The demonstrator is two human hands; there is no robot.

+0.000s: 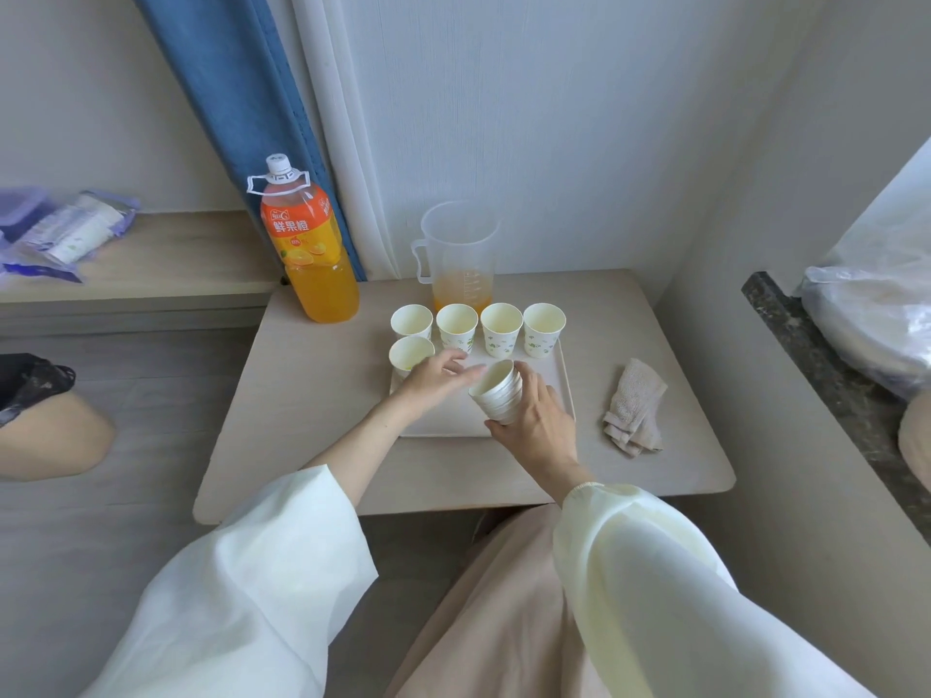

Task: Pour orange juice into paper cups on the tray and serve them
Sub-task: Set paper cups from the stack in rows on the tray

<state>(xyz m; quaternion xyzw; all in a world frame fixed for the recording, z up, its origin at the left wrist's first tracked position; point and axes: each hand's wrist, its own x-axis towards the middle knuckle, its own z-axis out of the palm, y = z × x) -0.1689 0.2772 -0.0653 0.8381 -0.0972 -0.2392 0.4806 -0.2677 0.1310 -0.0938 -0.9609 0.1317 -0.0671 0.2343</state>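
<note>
- My right hand point(534, 420) grips a stack point(496, 392) of paper cups, with fingers and thumb curled round it. The stack tilts left above the tray point(453, 420).
- My left hand point(433, 377) holds nothing. Its fingers are nearly straight, with the tips just beside the stack's rim. I cannot tell whether they touch it.
- Five cups point(501, 327) stand on the tray: four in the far row and one at near left.
- A jug point(458, 254) holding a little juice stands behind the tray.
- The bottle point(307, 244) stands at the table's point(655, 476) far left corner.
- A cloth point(635, 408) lies right of the tray.

White cups point(499, 331) bear green leaf prints
</note>
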